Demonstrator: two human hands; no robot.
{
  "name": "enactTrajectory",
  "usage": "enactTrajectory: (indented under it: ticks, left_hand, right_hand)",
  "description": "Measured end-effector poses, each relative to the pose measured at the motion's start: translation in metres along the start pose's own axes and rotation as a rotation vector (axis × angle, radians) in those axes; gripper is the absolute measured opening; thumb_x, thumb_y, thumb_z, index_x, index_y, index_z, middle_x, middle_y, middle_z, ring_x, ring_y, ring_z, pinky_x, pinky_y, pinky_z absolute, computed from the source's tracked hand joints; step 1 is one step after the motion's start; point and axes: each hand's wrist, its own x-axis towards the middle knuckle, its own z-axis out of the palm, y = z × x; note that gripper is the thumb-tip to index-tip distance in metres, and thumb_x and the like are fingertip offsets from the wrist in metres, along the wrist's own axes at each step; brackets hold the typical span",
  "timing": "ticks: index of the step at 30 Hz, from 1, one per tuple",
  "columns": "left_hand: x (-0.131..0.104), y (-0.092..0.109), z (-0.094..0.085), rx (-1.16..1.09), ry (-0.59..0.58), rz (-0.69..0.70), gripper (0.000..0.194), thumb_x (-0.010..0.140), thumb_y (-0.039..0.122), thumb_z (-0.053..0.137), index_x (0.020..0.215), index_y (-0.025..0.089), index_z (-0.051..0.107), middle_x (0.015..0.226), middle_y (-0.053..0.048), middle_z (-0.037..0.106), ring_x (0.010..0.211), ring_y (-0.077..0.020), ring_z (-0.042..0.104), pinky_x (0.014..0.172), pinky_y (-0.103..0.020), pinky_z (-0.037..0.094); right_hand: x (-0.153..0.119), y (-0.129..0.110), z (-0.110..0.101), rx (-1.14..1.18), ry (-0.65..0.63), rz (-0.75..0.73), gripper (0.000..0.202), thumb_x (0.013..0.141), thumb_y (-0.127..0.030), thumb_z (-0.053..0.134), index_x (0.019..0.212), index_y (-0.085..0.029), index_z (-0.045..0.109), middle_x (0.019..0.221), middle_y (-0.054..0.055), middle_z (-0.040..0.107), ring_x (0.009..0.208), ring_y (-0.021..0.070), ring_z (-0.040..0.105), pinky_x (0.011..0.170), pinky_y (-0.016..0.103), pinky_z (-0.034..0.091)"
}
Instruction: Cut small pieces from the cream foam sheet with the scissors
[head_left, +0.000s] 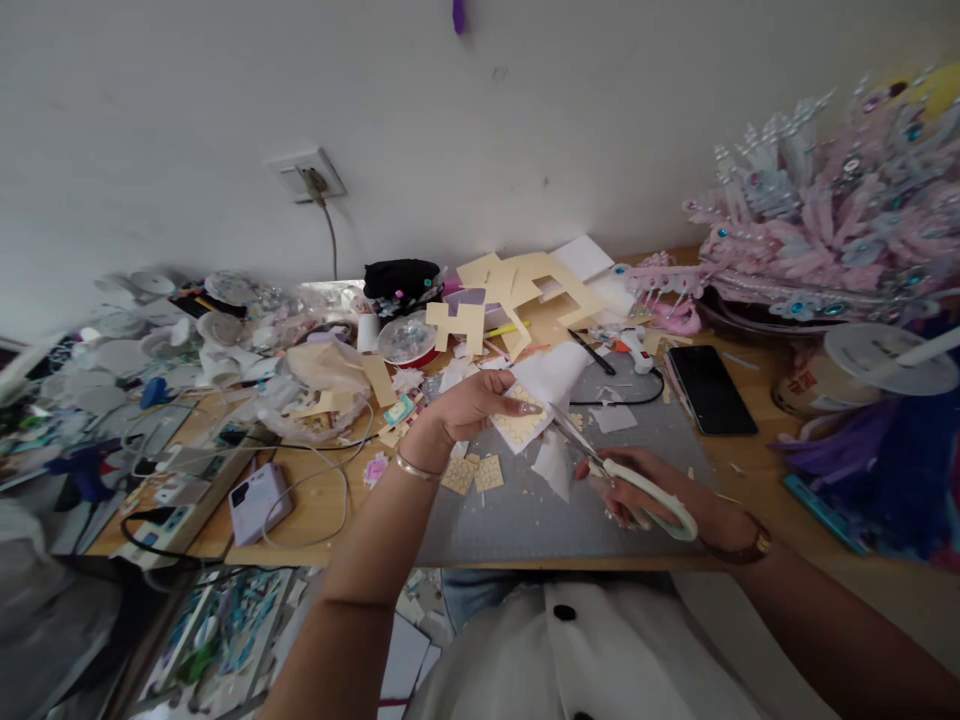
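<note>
White sheet (551, 368) with a cream patterned piece (516, 420) against it was up over the middle of the grey mat (487, 528). Hands: left (478, 403) pinched closed on the sheet, thumb on top; right (654, 468) curled round the scissors (631, 477), blades at the sheet's right edge, couldn't tell if touching. Two patterned tiles (489, 473) lay on the mat below the left hand. Further out on the surface (315, 548): black phone (711, 390) right, cream card cut-outs (541, 283) behind, lilac device (259, 503) left.
</note>
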Motion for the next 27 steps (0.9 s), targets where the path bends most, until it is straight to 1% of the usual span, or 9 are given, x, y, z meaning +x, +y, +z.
enactTrajectory:
  ticks: [2, 4, 8, 12, 15, 18, 23, 25, 27]
  left_hand:
    - [0.005, 0.000, -0.006, 0.003, -0.016, -0.005, 0.038, 0.051, 0.023, 0.091, 0.082, 0.011, 0.074, 0.071, -0.012, 0.074, 0.066, -0.0234, 0.072, 0.062, -0.030, 0.057]
    - [0.010, -0.001, -0.010, 0.001, -0.022, 0.001, 0.039, 0.049, 0.021, 0.091, 0.082, 0.011, 0.073, 0.072, -0.012, 0.074, 0.067, -0.0232, 0.072, 0.062, -0.029, 0.056]
    - [0.016, -0.004, -0.014, 0.003, -0.025, 0.003, 0.040, 0.047, 0.018, 0.092, 0.082, 0.010, 0.073, 0.071, -0.011, 0.074, 0.065, -0.0222, 0.071, 0.060, -0.027, 0.055]
    - [0.022, -0.010, -0.019, -0.016, -0.042, 0.017, 0.043, 0.048, 0.020, 0.092, 0.085, 0.010, 0.073, 0.073, -0.012, 0.074, 0.064, -0.0213, 0.071, 0.059, -0.026, 0.055]
    - [0.027, -0.018, -0.026, -0.035, -0.057, 0.026, 0.045, 0.052, 0.023, 0.091, 0.090, 0.008, 0.072, 0.076, -0.012, 0.075, 0.068, -0.0213, 0.072, 0.062, -0.026, 0.055]
    - [0.032, -0.025, -0.030, -0.043, -0.065, 0.028, 0.048, 0.055, 0.024, 0.090, 0.095, 0.006, 0.071, 0.079, -0.012, 0.075, 0.074, -0.0222, 0.072, 0.066, -0.027, 0.056]
    - [0.034, -0.029, -0.034, -0.019, -0.032, 0.029, 0.050, 0.054, 0.027, 0.091, 0.096, 0.007, 0.071, 0.082, -0.011, 0.075, 0.080, -0.0219, 0.072, 0.072, -0.029, 0.056]
    - [0.033, -0.029, -0.034, 0.015, -0.012, 0.031, 0.050, 0.052, 0.029, 0.091, 0.094, 0.008, 0.072, 0.082, -0.011, 0.075, 0.079, -0.0210, 0.071, 0.072, -0.029, 0.055]
    - [0.031, -0.028, -0.034, 0.058, 0.005, 0.034, 0.048, 0.052, 0.031, 0.091, 0.091, 0.009, 0.073, 0.080, -0.009, 0.075, 0.077, -0.0195, 0.070, 0.072, -0.029, 0.054]
  right_hand:
    - [0.007, 0.001, -0.002, -0.003, 0.004, -0.014, 0.040, 0.065, -0.049, 0.077, 0.086, -0.017, 0.067, 0.057, -0.004, 0.055, 0.046, 0.0091, 0.051, 0.041, 0.020, 0.041]
    - [0.012, 0.001, -0.004, 0.005, 0.030, -0.011, 0.038, 0.066, -0.048, 0.076, 0.085, -0.017, 0.067, 0.058, -0.004, 0.055, 0.047, 0.0093, 0.052, 0.042, 0.020, 0.041]
    - [0.019, -0.001, -0.006, -0.009, 0.059, 0.012, 0.039, 0.068, -0.050, 0.074, 0.086, -0.016, 0.068, 0.060, -0.002, 0.057, 0.047, 0.0088, 0.051, 0.042, 0.020, 0.041]
    - [0.023, -0.003, -0.008, -0.016, 0.045, 0.002, 0.042, 0.066, -0.053, 0.075, 0.086, -0.016, 0.067, 0.062, -0.003, 0.057, 0.049, 0.0094, 0.052, 0.045, 0.022, 0.044]
    - [0.025, -0.003, -0.009, 0.011, 0.021, 0.003, 0.045, 0.069, -0.057, 0.072, 0.088, -0.017, 0.067, 0.061, -0.002, 0.056, 0.049, 0.0101, 0.052, 0.044, 0.022, 0.042]
    - [0.026, -0.003, -0.010, 0.003, -0.013, -0.010, 0.047, 0.067, -0.058, 0.074, 0.089, -0.017, 0.067, 0.061, -0.002, 0.056, 0.048, 0.0101, 0.051, 0.043, 0.021, 0.041]
    - [0.029, 0.002, -0.013, -0.009, 0.021, -0.022, 0.041, 0.069, -0.050, 0.074, 0.092, -0.017, 0.068, 0.062, -0.002, 0.056, 0.051, 0.0110, 0.053, 0.047, 0.023, 0.046]
    - [0.033, 0.009, -0.015, -0.002, 0.027, -0.009, 0.036, 0.070, -0.046, 0.073, 0.092, -0.018, 0.068, 0.062, -0.002, 0.056, 0.050, 0.0108, 0.052, 0.045, 0.023, 0.046]
    - [0.038, 0.017, -0.018, 0.007, 0.032, 0.003, 0.034, 0.068, -0.043, 0.072, 0.091, -0.018, 0.068, 0.061, -0.003, 0.054, 0.048, 0.0098, 0.050, 0.043, 0.022, 0.045]
